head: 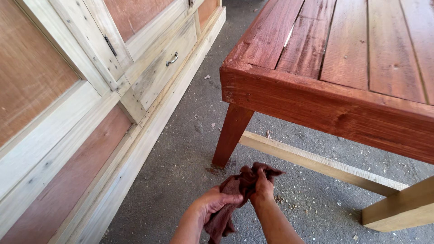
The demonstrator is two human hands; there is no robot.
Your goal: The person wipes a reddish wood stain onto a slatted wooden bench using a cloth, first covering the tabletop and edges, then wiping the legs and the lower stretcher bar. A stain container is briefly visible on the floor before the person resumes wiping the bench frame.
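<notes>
Both hands grip a dark red-brown rag low over the concrete floor: left hand fingers curled around its middle, right hand clenched on its top, near the red-stained wooden table's leg; an unpainted cabinet with a metal drawer handle stands left

The rag bunched in both hands was soft, matt cloth, stained dark reddish-brown. The table on the right was plank wood under a red-brown stain with a slight sheen, its grain showing. The cabinet on the left was pale, bare, rough timber with plywood panels and a small metal handle. The floor was rough grey concrete.
</notes>
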